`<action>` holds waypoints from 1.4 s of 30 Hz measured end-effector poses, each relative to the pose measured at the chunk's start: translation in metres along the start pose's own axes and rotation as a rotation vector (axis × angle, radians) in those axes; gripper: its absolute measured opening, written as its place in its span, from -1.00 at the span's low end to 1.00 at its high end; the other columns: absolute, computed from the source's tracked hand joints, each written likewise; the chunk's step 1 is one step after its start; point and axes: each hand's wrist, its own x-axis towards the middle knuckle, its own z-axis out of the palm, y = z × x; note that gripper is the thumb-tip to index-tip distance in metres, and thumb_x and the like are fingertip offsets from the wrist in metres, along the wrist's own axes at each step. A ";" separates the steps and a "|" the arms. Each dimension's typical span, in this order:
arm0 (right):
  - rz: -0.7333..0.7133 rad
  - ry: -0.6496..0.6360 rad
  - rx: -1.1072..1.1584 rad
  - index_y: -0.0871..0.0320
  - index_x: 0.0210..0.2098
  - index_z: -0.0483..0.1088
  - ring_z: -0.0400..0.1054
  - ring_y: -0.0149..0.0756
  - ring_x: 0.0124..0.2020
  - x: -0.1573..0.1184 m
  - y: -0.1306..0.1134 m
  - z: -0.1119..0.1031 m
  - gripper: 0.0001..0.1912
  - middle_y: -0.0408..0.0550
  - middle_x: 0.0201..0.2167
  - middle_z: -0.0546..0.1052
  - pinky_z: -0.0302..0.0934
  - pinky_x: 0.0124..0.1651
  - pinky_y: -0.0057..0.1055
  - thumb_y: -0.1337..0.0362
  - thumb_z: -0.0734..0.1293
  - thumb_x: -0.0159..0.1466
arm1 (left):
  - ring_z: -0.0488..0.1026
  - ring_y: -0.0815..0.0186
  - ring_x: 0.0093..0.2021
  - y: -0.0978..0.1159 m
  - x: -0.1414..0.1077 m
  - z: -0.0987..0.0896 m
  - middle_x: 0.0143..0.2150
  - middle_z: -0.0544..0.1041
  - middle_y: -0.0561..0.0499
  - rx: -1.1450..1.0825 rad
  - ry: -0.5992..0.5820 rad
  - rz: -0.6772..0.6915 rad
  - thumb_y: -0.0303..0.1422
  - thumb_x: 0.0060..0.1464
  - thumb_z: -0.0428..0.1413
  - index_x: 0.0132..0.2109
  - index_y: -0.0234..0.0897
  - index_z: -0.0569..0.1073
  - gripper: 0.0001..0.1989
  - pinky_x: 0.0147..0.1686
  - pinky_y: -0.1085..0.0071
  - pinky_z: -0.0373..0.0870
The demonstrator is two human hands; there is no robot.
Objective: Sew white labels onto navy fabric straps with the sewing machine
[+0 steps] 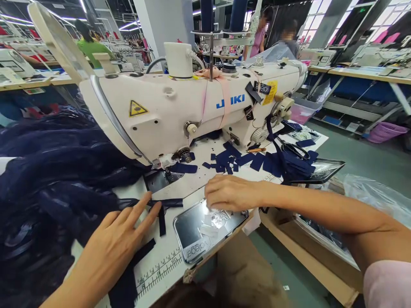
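Note:
My left hand (120,235) lies with its fingers stretched out, the fingertips touching a narrow navy fabric strip (171,202) in front of the sewing machine's presser foot (168,175). A short navy piece (162,222) hangs down from that strip. Over the back edge of a shiny metal tray (189,233), my right hand (229,192) has its fingers curled together, pointing down; what is between them is hidden. Small clear labels (210,231) lie in the tray. The white sewing machine (180,102) stands just behind both hands.
Navy fabric scraps (224,158), an orange-handled tool (257,149) and black scissors (293,147) lie on the right of the machine bed. A dark tray (327,169) juts over the edge. Sheer navy fabric (58,184) is heaped at left. An open cardboard box (308,261) stands below right.

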 end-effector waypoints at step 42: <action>0.290 0.410 0.694 0.20 -0.28 0.30 0.02 -0.54 -0.62 0.089 -0.017 0.024 -0.87 -0.34 -0.69 0.15 -0.05 -0.49 -0.56 0.38 0.22 0.15 | 0.17 0.46 -0.56 -0.003 0.040 -0.017 -0.60 0.34 0.08 -1.545 -0.201 -0.655 0.00 -0.15 0.07 -0.49 -0.37 0.44 -0.55 -0.54 0.51 0.07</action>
